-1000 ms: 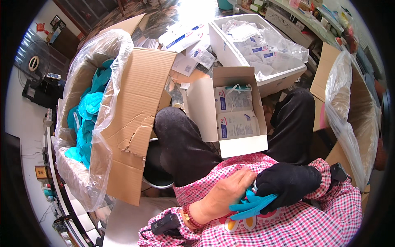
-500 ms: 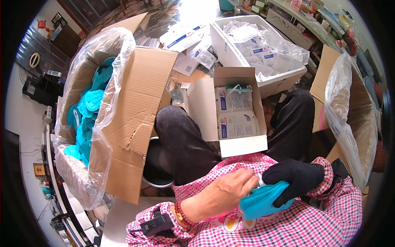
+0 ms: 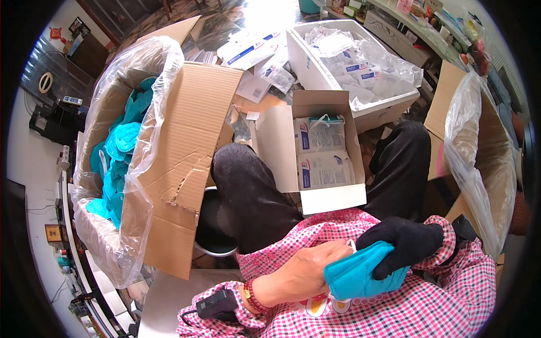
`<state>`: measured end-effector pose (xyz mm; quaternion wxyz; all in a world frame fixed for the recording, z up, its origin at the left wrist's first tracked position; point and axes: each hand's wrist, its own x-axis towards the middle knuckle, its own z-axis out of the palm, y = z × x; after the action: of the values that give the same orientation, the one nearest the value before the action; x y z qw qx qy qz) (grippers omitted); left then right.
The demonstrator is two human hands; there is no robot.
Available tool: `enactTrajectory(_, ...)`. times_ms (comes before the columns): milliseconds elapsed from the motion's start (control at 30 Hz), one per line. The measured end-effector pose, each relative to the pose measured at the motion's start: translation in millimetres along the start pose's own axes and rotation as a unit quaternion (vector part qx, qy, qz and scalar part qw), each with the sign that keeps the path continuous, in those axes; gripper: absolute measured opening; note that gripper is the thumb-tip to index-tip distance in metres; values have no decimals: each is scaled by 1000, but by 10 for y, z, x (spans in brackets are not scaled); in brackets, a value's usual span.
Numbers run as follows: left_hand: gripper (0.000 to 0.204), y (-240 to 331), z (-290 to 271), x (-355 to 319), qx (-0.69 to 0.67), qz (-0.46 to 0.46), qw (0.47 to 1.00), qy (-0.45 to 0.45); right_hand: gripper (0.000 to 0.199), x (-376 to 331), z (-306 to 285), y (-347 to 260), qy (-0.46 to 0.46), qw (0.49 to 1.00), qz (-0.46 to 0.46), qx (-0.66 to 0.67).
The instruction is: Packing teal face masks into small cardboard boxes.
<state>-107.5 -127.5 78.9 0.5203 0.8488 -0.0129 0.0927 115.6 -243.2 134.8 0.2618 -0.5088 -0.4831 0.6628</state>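
My right hand (image 3: 403, 245), in a black glove, is closed around a folded teal quilted cloth piece (image 3: 355, 273) above my lap. A short white cord (image 3: 353, 245) shows at the top edge of the cloth, between both hands. Bare and wearing a beaded bracelet, my left hand (image 3: 304, 270) is closed at that cord; its fingertips are partly hidden behind the cloth. In front of my lap stands an open small carton (image 3: 275, 149) holding flat printed packets (image 3: 321, 135) with clear and white wrapping.
At left, a large carton (image 3: 186, 146) lined with clear plastic holds several teal cloth pieces (image 3: 121, 141). A white foam box (image 3: 315, 65) full of packets stands ahead. To the right is another plastic-lined carton (image 3: 465, 129). A dark bucket (image 3: 217, 225) sits by my left knee.
The teal cloth has turned so its broad quilted face shows and now covers part of my left fingers. Both hands stay close together over my lap.
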Motion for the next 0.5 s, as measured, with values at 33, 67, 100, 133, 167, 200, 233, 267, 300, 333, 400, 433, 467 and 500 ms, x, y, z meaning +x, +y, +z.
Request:
enactTrajectory(33,25,12,-9,-4,-54,-15,998,8,46,-2,1,1,0,1000,0,0)
enactTrajectory(67,25,22,-21,-1,-54,-15,998,8,50,-3,3,3,0,999,36,27)
enactTrajectory(100,26,30,-37,8,-81,-29,996,-13,55,-5,5,5,-1,996,72,54)
enactTrajectory(133,26,32,-48,5,-109,-44,993,-33,55,5,13,-15,-2,996,73,53)
enactTrajectory(167,26,1,-37,-17,-109,-45,993,-31,47,17,28,-53,-1,994,102,26)
enactTrajectory(200,27,-53,-10,-55,-33,2,999,-37,41,22,37,-78,-1,991,131,-1)
enactTrajectory(233,28,-80,3,-88,43,49,997,-44,41,6,42,-75,-1,991,132,0)
enactTrajectory(267,28,-61,0,-139,43,48,997,-44,42,-21,51,-57,-32,983,175,-45)
enactTrajectory(300,28,-19,-17,-202,50,25,995,-79,43,-49,52,-43,-62,970,216,-89)
enactTrajectory(333,28,18,-32,-256,57,3,992,-115,45,-88,54,-47,-69,965,233,-101)
enactTrajectory(400,27,46,-52,-326,48,-1,993,-112,45,-126,78,7,-71,969,219,-85)
enactTrajectory(433,25,51,-50,-345,41,-5,993,-109,45,-131,102,47,-71,974,204,-71)
enactTrajectory(467,25,33,-28,-350,41,-4,993,-110,46,-82,142,76,-45,982,163,-79)
enactTrajectory(500,28,-12,11,-345,57,-10,995,-76,46,-49,164,44,-43,983,164,-78)
